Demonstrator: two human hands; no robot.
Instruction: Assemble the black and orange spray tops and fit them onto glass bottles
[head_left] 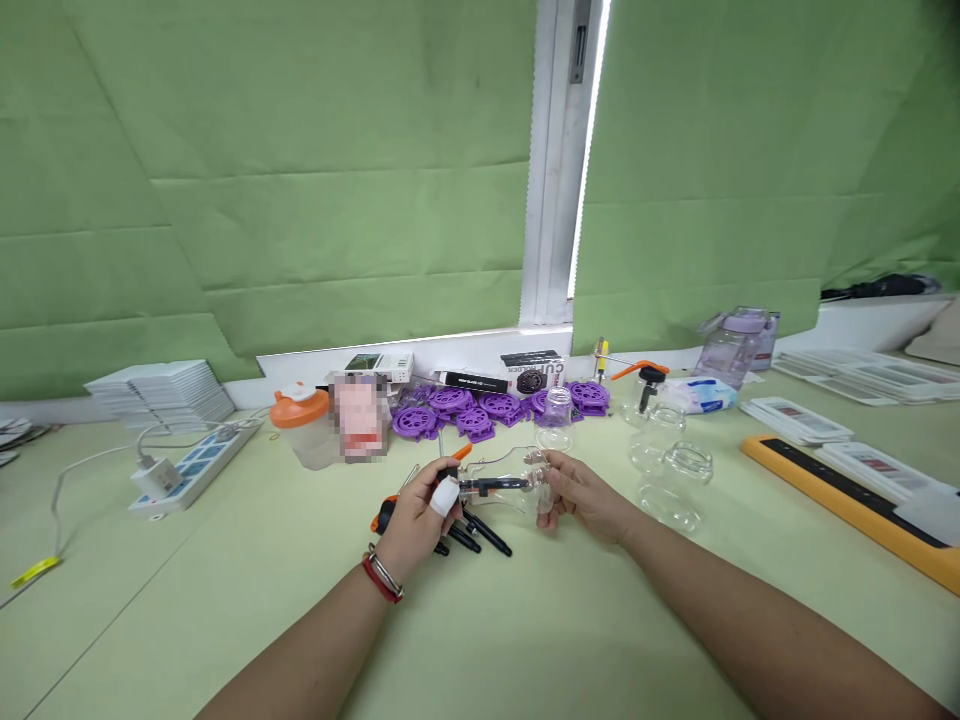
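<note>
Hands mid-job: left hand (421,510) pinches a black-tipped tool (491,486) poked into the clear bottle (517,480) gripped by right hand (577,495), black pens (472,537) just under left, more empty jars (679,470) right, seemingly untouched

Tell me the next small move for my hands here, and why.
Probably ease the black pump tube further into the clear bottle: the left hand holds the orange-and-black pump end, the right hand steadies the bottle lying sideways, and the tube seems only partly in.
</note>
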